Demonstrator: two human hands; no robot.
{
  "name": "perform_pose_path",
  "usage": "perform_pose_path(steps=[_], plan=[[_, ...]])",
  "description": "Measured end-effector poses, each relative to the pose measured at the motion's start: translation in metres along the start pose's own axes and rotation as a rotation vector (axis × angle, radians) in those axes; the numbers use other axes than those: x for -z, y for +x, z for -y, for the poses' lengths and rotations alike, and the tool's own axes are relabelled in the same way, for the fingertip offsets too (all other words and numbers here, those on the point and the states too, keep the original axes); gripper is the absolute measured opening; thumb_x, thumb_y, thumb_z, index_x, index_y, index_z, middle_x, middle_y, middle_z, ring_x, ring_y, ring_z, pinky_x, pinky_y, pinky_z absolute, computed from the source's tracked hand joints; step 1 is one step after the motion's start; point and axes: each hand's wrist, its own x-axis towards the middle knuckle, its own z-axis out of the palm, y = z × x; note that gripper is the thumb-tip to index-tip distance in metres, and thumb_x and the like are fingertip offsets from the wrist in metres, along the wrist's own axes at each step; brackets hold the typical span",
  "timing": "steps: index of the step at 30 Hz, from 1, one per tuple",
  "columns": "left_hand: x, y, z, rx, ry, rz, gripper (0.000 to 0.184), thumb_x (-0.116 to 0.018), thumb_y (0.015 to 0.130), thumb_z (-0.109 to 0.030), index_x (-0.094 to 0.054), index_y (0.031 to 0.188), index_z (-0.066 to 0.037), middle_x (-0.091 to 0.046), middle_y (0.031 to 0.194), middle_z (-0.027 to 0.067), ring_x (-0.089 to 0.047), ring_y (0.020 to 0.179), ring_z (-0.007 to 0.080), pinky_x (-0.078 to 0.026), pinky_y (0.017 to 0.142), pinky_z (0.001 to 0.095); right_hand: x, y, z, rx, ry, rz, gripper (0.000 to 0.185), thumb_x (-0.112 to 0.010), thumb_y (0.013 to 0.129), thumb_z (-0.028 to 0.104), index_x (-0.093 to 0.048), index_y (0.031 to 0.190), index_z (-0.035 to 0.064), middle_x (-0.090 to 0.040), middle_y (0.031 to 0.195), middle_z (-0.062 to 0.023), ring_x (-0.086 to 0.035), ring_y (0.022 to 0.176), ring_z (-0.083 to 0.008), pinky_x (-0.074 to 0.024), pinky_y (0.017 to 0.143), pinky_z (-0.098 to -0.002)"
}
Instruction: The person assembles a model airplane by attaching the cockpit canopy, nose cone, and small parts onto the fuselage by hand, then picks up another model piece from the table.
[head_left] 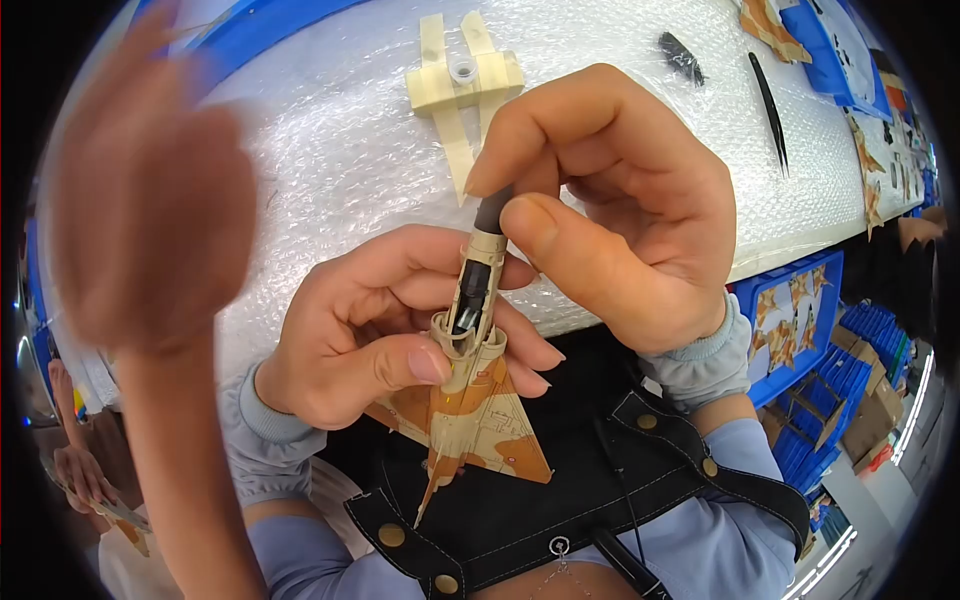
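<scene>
A model jet plane (505,425) in tan and brown camouflage is held nose away from me by my left hand (350,340). The thumb presses on its side near the cockpit, with the fingers wrapped behind the fuselage. Black parts show inside the open cockpit (472,290). My right hand (640,210) pinches the dark nose cone (490,213) between thumb and index finger. That cone meets the front end of the fuselage; whether it is fully seated I cannot tell.
Another person's blurred hand (150,200) reaches in at the left. Bubble wrap (330,150) covers the table, bearing a taped block with a white ring (462,72), a black brush (682,57) and black tweezers (770,110). A blue tray (740,300) of camouflaged parts stands at the right.
</scene>
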Motion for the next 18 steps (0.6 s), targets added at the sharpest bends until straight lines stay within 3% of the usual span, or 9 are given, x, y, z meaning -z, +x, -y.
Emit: perform_pose_path(steps=[5, 18], plan=[[-0.018, 0.004, 0.003, -0.024, 0.110, -0.241, 0.064, -0.067, 0.088, -0.029, -0.035, 0.131, 0.007, -0.064, 0.092, 0.0310, -0.069, 0.079, 0.0393, -0.059, 0.073, 0.0466, -0.001, -0.001, -0.001, -0.004, -0.006, -0.004, 0.023, -0.060, 0.086, 0.000, -0.053, 0.106, -0.0080, -0.060, 0.091, -0.0101, -0.058, 0.073, -0.0093, -0.0524, 0.062, -0.0216], [-0.015, 0.004, 0.000, 0.012, 0.207, -0.244, 0.060, -0.068, 0.085, -0.022, -0.039, 0.129, 0.007, -0.065, 0.095, 0.0294, -0.069, 0.084, 0.0381, -0.056, 0.079, 0.0477, 0.000, 0.000, 0.001, -0.024, -0.030, 0.010, 0.026, -0.060, 0.084, 0.000, -0.051, 0.107, -0.0079, -0.059, 0.095, -0.0098, -0.057, 0.074, -0.0094, -0.0502, 0.065, -0.0224]])
